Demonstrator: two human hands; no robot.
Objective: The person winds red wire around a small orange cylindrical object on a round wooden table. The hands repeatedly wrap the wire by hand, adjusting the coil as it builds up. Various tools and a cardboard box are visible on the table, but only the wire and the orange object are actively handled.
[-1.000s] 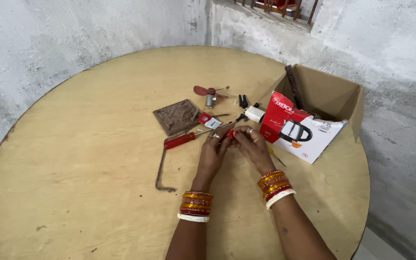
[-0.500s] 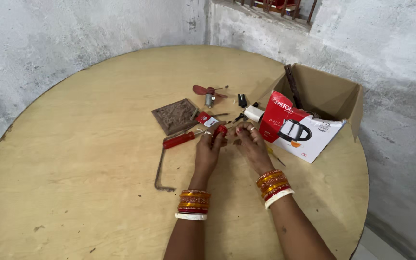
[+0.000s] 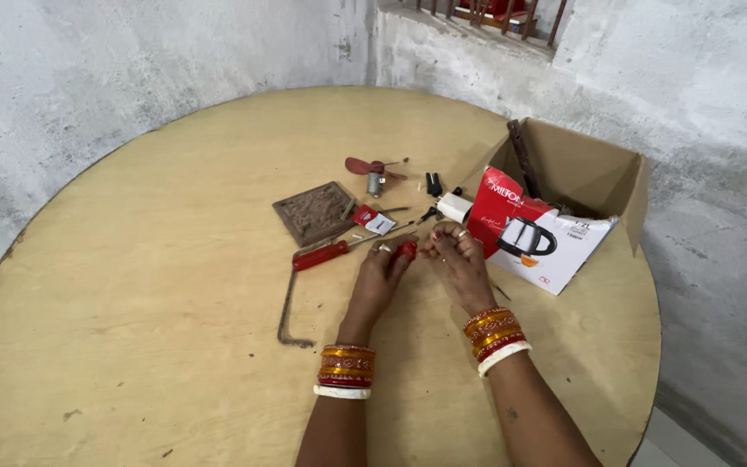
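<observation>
Rough whitewashed walls, barred window up top; round plywood table (image 3: 131,285) filling the view. Largest on it: open cardboard box (image 3: 590,169) at the right edge, then a red-and-white kettle carton (image 3: 533,233) leaning at its mouth. Next down: brown carved tile (image 3: 315,212), bent metal rod (image 3: 290,307), red-handled screwdriver (image 3: 339,251) lying left-low to right-high. Smaller again: red fan blade on a motor (image 3: 373,171), white plug (image 3: 454,207), black clips. Since a second ago, both hands slid slightly toward the carton and drew closer, fingertips now meeting; looks like fine fiddling under way, little else shifted. Left hand (image 3: 379,275) closed, pinching a small red piece (image 3: 406,249) mid-table, just beside the carton. Right hand (image 3: 458,264) curled, fingertips at the same piece; real grip unclear. Piece too small and covered to judge long axis or pointing.
</observation>
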